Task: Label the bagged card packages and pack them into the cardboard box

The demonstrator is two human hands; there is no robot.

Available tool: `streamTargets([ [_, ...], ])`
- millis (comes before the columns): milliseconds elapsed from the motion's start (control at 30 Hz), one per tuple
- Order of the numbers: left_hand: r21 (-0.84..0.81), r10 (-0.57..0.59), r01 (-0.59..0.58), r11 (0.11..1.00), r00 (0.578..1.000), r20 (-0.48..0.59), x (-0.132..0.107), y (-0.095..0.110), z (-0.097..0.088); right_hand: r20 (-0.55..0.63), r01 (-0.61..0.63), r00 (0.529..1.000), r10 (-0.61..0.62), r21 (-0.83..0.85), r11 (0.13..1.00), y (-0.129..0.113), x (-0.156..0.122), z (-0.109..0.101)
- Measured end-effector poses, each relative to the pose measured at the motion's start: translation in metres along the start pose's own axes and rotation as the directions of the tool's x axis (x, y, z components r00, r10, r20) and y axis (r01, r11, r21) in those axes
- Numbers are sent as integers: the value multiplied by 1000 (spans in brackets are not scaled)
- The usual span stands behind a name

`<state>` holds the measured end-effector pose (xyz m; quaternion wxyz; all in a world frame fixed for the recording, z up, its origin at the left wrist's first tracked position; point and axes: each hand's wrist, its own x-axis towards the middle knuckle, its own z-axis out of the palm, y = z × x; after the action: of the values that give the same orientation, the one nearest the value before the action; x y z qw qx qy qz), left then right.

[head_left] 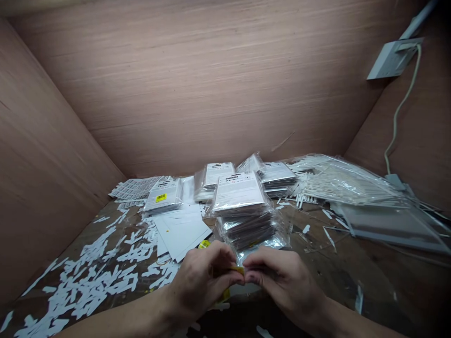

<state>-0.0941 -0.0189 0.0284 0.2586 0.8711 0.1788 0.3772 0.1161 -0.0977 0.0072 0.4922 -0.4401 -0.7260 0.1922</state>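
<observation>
My left hand [202, 277] and my right hand [287, 279] meet at the front of the work surface, thumbs and forefingers pinched tip to tip. Between the fingertips shows the edge of a small yellow strip [239, 270], apparently a sticker strip; most of it is hidden by my fingers. More yellow [225, 295] peeks out under my left hand. A yellow barcode sticker [203, 244] shows just beyond my left knuckles. Right behind my hands rises a stack of clear-bagged flat packs [243, 195] with white printed cards on top.
White cards [185, 230] and a bagged pack with a yellow barcode sticker [161, 197] lie left. White paper scraps [95, 277] litter the left side. Clear bags of thin white strips [355, 183] are piled right. A wall socket with a cord [394, 58] is at upper right.
</observation>
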Motion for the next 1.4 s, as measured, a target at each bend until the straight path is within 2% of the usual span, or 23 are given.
streamTargets([
  [67, 48, 47, -46, 998, 999, -18, -1, 0, 1, 25, -141, 990, 140, 51, 989, 1, -1, 1],
  [133, 101, 82, -81, 992, 997, -13, -2, 0, 1, 30, -175, 984, 174, 45, 984, 1, -2, 2],
  [333, 104, 112, -114, 988, 993, 21, -2, -3, 1, -4, -35, 999, 35, -46, 998, 2, -4, 6],
  [533, -6, -85, 87, 996, 990, 111, 1, -2, 0, 19, 18, 1000, -15, -116, 993, 3, -5, 7],
  [800, -77, -158, 175, 982, 970, 184, 7, 4, 0, 72, 65, 996, -52, -187, 980, 5, -9, 10],
  [1033, -132, -198, 237, 963, 947, 254, 10, 7, 0, 121, 119, 989, -82, -336, 934, 7, -13, 11],
  [1133, -146, -150, 186, 972, 962, 228, 12, 6, 0, 137, 135, 986, -90, -368, 920, 7, -12, 11],
  [1233, -134, -22, 39, 990, 992, 122, 12, 5, -1, 152, 172, 981, -124, -369, 913, 6, -10, 10],
  [1300, -95, 65, -60, 994, 996, 57, 12, 4, -2, 146, 176, 981, -130, -372, 912, 5, -9, 10],
  [1400, -61, 109, -105, 993, 992, 65, 12, 5, -4, 141, 161, 983, -116, -366, 917, 4, -9, 10],
])
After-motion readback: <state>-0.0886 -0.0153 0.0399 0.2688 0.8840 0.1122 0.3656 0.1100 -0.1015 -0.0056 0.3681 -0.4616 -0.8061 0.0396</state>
